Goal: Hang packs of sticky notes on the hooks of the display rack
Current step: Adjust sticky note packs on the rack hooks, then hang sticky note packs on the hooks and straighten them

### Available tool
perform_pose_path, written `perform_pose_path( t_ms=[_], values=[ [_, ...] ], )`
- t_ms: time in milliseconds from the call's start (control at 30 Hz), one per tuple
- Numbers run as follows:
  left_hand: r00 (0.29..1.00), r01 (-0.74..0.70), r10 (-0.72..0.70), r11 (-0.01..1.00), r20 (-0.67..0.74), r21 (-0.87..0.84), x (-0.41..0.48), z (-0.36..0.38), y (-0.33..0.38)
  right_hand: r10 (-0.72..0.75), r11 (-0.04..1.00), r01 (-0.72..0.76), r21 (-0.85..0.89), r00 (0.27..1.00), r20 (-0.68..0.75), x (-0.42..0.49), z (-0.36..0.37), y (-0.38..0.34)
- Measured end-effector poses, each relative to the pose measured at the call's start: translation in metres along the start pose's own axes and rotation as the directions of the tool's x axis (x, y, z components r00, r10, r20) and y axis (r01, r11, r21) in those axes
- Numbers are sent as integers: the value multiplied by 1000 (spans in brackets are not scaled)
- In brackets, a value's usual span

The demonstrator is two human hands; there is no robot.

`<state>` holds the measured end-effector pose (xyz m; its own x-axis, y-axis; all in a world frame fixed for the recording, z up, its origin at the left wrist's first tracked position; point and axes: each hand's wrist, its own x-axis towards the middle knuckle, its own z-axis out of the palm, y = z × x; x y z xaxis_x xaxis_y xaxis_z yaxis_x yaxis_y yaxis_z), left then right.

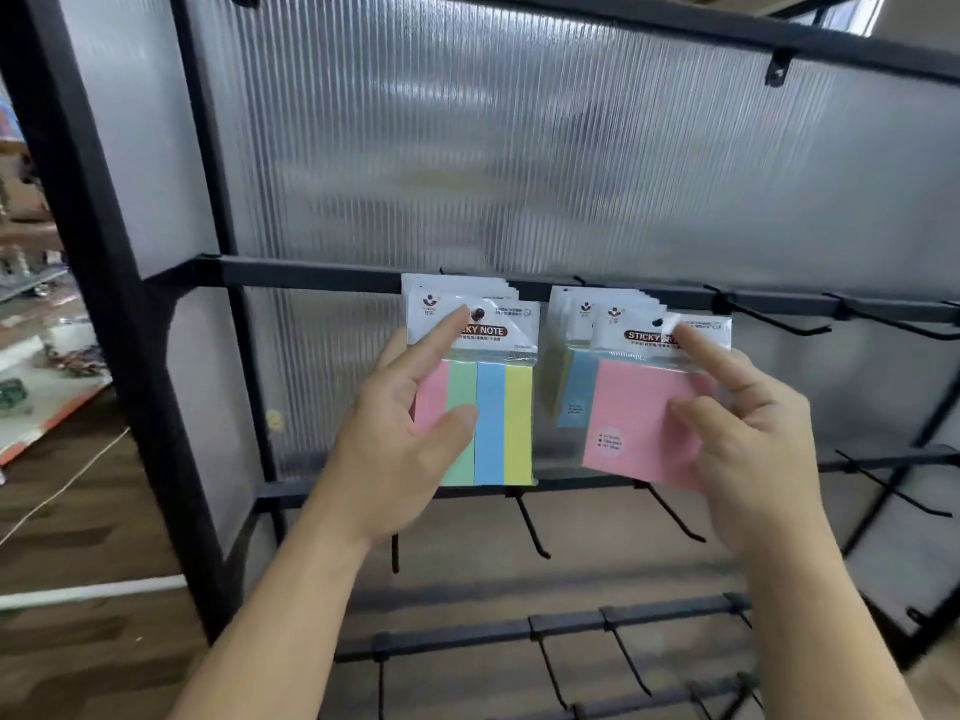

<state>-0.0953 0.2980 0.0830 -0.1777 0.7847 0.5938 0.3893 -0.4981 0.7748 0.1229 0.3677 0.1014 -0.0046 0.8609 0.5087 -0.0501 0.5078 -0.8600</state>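
Two stacks of sticky note packs hang on neighbouring hooks of the black display rack (pixel 311 275). The front pack of the left stack, a striped pack (pixel 498 423) in pink, green, blue and yellow, hangs straight with the hook tip through its hole. My left hand (pixel 395 433) holds it: the forefinger lies on the white header, the thumb on the front, and the other fingers are at its left edge. My right hand (pixel 748 428) holds a tilted pink pack (pixel 639 423) at the front of the right stack (pixel 571 387), forefinger on its header near the hole and thumb on its face.
Empty black hooks (pixel 769 324) stick out from the same bar to the right, and more hooks (pixel 530 527) hang from the lower bars. Ribbed translucent panels back the rack. A shop shelf (pixel 47 387) with goods stands at the far left, over wooden flooring.
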Motion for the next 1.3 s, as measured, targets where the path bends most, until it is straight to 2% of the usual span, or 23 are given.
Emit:
perform_pose_path(
  t_ms=[300, 500, 667, 767, 867, 967, 1133, 1233, 1300],
  values=[
    [993, 97, -97, 995, -62, 1, 5, 6, -12, 70, 996, -76, 55, 992, 101, 15, -7, 9],
    [987, 87, -78, 995, -141, 56, 11, 17, -10, 70, 993, -84, 86, 985, 158, 24, -14, 14],
    [976, 103, -69, 981, -205, 162, 14, 22, -11, 53, 998, -55, 6, 985, 167, 31, -10, 30],
    [958, 132, -35, 934, -283, 332, 15, 28, -12, -13, 985, 39, -167, 988, 155, 39, -5, 41],
    [936, 146, 0, 911, -353, 387, 16, 29, -13, -107, 923, 147, -356, 986, 130, 45, 1, 49],
    [911, 163, 38, 881, -410, 445, 17, 29, -13, -195, 856, 221, -468, 975, 104, 48, 7, 53],
    [903, 201, 66, 809, -425, 553, 18, 32, -14, -288, 776, 264, -573, 956, 50, 50, 11, 59],
    [902, 218, 50, 803, -428, 554, 10, 30, -16, -341, 783, 270, -560, 940, -23, 36, 10, 62],
    [901, 230, 44, 794, -432, 562, -2, 28, -17, -421, 776, 357, -520, 907, -4, 21, 14, 67]
  ],
)
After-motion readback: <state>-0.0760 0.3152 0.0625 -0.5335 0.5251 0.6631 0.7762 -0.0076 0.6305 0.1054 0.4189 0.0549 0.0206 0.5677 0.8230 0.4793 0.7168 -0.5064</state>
